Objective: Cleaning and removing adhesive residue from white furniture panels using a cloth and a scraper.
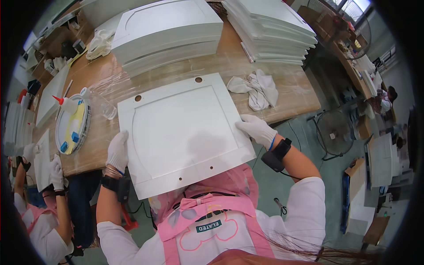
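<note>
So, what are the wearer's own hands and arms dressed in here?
The left hand and right hand wear white fabric gloves. Each wrist carries a strapped black box, left and right; a thin dark cable trails from the right one. White sleeves end around the elbows.

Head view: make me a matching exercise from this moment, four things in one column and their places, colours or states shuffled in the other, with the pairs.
Things:
1. White panel
2. Cloth
3. Squeeze bottle
4. Wearer's apron

Descriptions:
a. Red-tipped, at the white tray
b. Pink, with a bow
c. Held at its sides by the left hand and right hand
d. Crumpled on the table

Pairs: 1-c, 2-d, 3-a, 4-b
</note>
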A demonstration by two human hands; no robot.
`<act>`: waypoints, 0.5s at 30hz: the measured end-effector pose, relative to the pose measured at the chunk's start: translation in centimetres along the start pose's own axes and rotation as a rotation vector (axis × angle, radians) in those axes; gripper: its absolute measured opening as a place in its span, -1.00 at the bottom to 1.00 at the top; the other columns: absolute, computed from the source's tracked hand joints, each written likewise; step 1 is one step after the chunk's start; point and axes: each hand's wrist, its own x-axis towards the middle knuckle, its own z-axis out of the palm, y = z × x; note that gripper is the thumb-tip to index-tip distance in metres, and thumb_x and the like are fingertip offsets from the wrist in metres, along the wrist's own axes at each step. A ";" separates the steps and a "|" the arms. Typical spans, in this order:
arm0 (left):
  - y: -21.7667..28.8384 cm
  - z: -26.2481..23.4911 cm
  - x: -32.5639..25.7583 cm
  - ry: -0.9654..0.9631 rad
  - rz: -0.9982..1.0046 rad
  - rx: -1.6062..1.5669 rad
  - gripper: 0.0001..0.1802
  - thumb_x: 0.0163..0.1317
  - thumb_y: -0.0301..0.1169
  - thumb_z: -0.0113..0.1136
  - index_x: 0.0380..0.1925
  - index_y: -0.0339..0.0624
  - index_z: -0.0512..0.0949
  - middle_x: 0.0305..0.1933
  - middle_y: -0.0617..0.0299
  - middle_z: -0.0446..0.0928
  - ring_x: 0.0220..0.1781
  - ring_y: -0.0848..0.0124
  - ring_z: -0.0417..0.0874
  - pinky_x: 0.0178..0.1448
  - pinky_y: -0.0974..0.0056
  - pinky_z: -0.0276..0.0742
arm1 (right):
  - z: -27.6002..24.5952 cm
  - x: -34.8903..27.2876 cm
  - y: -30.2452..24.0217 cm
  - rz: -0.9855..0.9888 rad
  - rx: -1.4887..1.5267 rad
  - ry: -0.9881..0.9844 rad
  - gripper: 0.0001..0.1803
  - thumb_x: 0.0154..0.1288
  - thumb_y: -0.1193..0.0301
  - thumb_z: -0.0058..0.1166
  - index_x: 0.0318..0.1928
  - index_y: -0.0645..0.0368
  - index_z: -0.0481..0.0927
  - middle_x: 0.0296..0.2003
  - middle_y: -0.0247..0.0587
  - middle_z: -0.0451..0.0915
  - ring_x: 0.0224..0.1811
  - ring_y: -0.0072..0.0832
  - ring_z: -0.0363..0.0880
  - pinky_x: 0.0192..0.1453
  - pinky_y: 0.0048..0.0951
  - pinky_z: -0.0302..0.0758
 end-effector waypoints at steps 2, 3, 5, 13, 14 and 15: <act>-0.3 0.1 0.3 0.021 -0.003 0.039 -0.61 0.45 -0.32 0.13 0.15 -0.35 0.54 0.08 0.14 0.62 0.10 0.33 0.60 0.23 0.28 0.49 | 0.0 0.7 0.3 -0.015 -0.072 0.026 -0.52 0.40 0.23 0.03 0.19 0.29 0.56 -0.10 -0.21 0.70 -0.15 -0.51 0.61 -0.03 -0.45 0.52; 0.6 1.7 -0.1 0.006 0.029 0.156 -0.59 0.44 -0.35 0.11 0.18 -0.38 0.52 0.10 0.12 0.61 0.11 0.34 0.59 0.24 0.28 0.48 | -0.4 1.3 1.3 -0.082 -0.112 0.045 -0.49 0.40 0.22 0.01 0.21 0.30 0.55 -0.10 -0.17 0.71 -0.13 -0.48 0.63 -0.02 -0.44 0.52; 1.4 3.7 -0.9 0.026 0.054 0.270 -0.57 0.43 -0.37 0.09 0.20 -0.41 0.50 0.12 0.11 0.61 0.11 0.35 0.58 0.25 0.28 0.47 | -0.5 1.5 1.4 -0.159 -0.158 0.028 -0.47 0.40 0.20 0.00 0.23 0.31 0.53 -0.09 -0.14 0.71 -0.12 -0.46 0.64 0.00 -0.43 0.53; 0.7 3.6 1.5 0.054 0.211 0.252 -0.50 0.34 -0.41 0.11 0.26 -0.38 0.47 0.12 0.12 0.61 0.11 0.40 0.57 0.23 0.33 0.44 | -3.1 3.0 -1.1 -0.204 -0.276 0.192 -0.54 0.43 0.21 0.00 0.16 0.28 0.59 -0.06 -0.08 0.72 0.00 -0.34 0.68 0.11 -0.41 0.53; 0.8 3.7 1.4 0.073 0.212 0.251 -0.50 0.34 -0.41 0.11 0.26 -0.38 0.47 0.12 0.12 0.61 0.11 0.40 0.57 0.23 0.33 0.44 | -2.6 2.0 -3.2 -0.250 -0.378 0.261 -0.58 0.45 0.25 0.00 0.11 0.30 0.62 -0.05 -0.06 0.72 0.03 -0.33 0.68 0.15 -0.40 0.52; 1.0 3.6 1.1 0.068 0.210 0.297 -0.52 0.33 -0.40 0.13 0.23 -0.36 0.50 0.12 0.10 0.62 0.09 0.37 0.59 0.22 0.31 0.46 | -2.5 2.7 -3.1 -0.262 -0.380 0.246 -0.58 0.45 0.25 0.00 0.11 0.30 0.62 -0.05 -0.06 0.72 0.03 -0.33 0.68 0.15 -0.40 0.52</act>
